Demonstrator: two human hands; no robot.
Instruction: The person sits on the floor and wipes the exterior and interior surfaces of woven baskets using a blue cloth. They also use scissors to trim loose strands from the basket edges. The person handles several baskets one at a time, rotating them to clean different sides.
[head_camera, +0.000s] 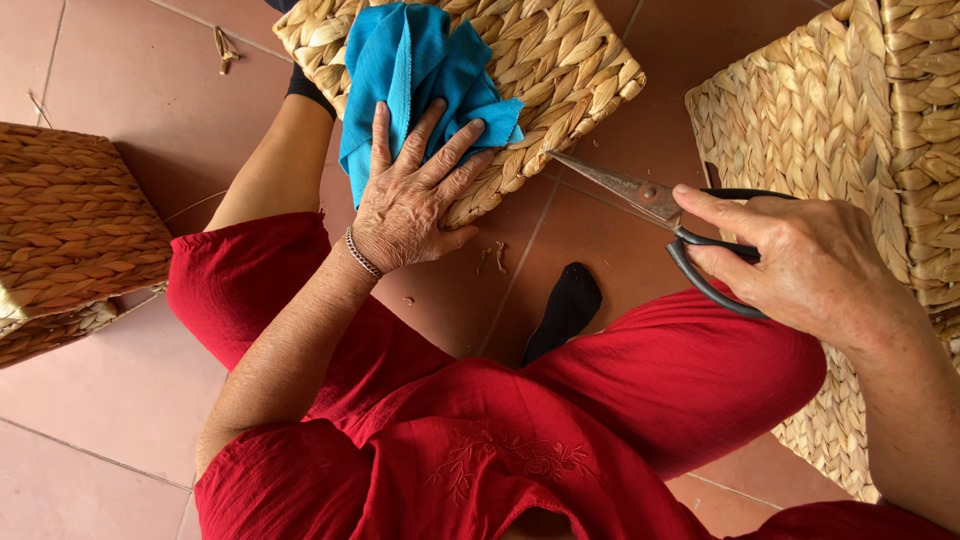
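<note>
Scissors (655, 205), gripped in right hand (810, 265), blades at woven basket (540, 60) edge; left hand (405, 205) fingers spread, pressing blue cloth (410, 70). Best trimmed flush, basket held steady.

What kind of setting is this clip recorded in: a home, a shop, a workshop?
Probably an informal basket-weaving workspace on the floor of a home or small workshop. The person sits on a tiled floor among woven baskets, the left hand pressing a blue cloth on one, the right hand holding scissors.
</note>
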